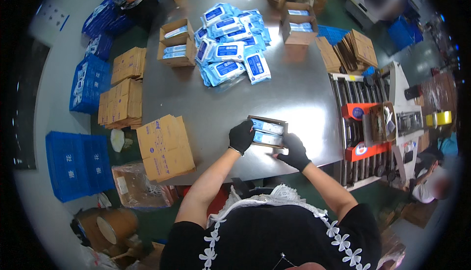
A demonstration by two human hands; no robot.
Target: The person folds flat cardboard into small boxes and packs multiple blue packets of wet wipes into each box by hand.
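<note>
Both black-gloved hands, left hand (241, 136) and right hand (296, 151), grip the small open brown cardboard box (268, 131) of soft, light blue wipe packs (268, 127) near the grey metal tabletop (206, 108) edge; its thin walls probably flex, so the ends suit holding.

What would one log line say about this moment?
left hand: gloved, grips open box | right hand: gloved, on box edge | box: blue packs inside | behind: pack pile

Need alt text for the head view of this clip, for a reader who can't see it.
A person's black-gloved left hand and right hand hold a small open carton of blue-and-white packs on a grey metal table. A pile of similar packs lies farther back, flat cardboard to the left.
</note>
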